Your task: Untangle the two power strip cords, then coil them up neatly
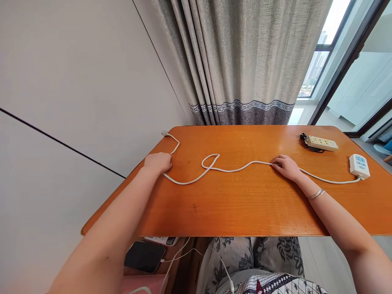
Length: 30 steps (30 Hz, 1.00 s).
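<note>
A white power cord (235, 170) runs across the wooden table (239, 204), with one small loop left of the middle. My left hand (157, 162) is closed on the cord near its plug end; the fingertips are partly hidden. Beyond that hand, the plug (165, 133) lies at the table's far left corner. Farther right, the fingers of my right hand (286, 166) pinch the same cord. From there the cord leads to a white power strip block (359, 166) with blue socket faces, at the table's right side.
A second, longer power strip (322, 143) with a black cord and plug lies at the back right. Below the front edge, a phone (144, 256) sits on a lower surface with a charging cable. Wall (76, 81) borders the left, a curtain (245, 61) the back.
</note>
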Each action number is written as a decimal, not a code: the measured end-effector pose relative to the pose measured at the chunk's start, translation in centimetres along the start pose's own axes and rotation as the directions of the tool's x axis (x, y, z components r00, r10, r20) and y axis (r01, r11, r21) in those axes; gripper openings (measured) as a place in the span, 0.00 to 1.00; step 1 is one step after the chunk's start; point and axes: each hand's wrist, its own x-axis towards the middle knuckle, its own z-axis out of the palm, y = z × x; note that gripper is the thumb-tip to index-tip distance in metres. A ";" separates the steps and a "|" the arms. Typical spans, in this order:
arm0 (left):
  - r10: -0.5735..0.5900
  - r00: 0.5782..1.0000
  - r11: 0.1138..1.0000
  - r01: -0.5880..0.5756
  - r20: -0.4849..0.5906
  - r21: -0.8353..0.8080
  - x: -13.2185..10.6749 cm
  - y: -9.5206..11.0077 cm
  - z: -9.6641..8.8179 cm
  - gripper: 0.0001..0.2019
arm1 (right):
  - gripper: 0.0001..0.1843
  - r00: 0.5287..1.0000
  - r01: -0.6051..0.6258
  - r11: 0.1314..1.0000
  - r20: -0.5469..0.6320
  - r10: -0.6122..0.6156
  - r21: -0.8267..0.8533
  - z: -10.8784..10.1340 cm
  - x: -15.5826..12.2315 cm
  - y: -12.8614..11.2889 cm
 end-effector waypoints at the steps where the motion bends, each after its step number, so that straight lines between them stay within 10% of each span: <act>1: -0.018 0.999 0.998 0.020 -0.026 0.054 0.2 0.9 -0.1 0.08 | 0.09 1.000 0.023 1.000 0.002 -0.023 0.005 0.0 0.0 -0.1; 4: 0.004 0.991 0.949 0.039 -0.136 0.313 1.0 5.6 -0.2 0.14 | 0.09 0.997 0.077 0.996 0.007 -0.077 0.041 0.1 -0.1 -0.5; 16: 0.578 0.815 0.810 -0.567 0.044 -0.146 -1.1 23.7 3.6 0.22 | 0.11 0.972 0.210 0.885 -0.186 -0.144 0.415 -0.2 -0.4 -2.9; 21: 0.491 0.871 0.865 -0.484 0.025 -0.132 -0.8 23.9 6.0 0.14 | 0.13 0.912 0.037 0.938 -0.395 0.108 0.344 -2.0 0.1 1.1; 25: 0.280 0.955 0.928 -0.294 -0.093 -0.229 0.4 21.2 6.6 0.14 | 0.17 0.768 -0.236 0.916 -0.516 0.380 0.324 -4.3 0.0 6.8; 30: 0.246 0.947 0.926 -0.293 -0.207 -0.236 0.8 19.7 7.3 0.12 | 0.28 0.634 -0.582 0.800 -0.534 0.559 0.146 -7.0 -0.2 12.6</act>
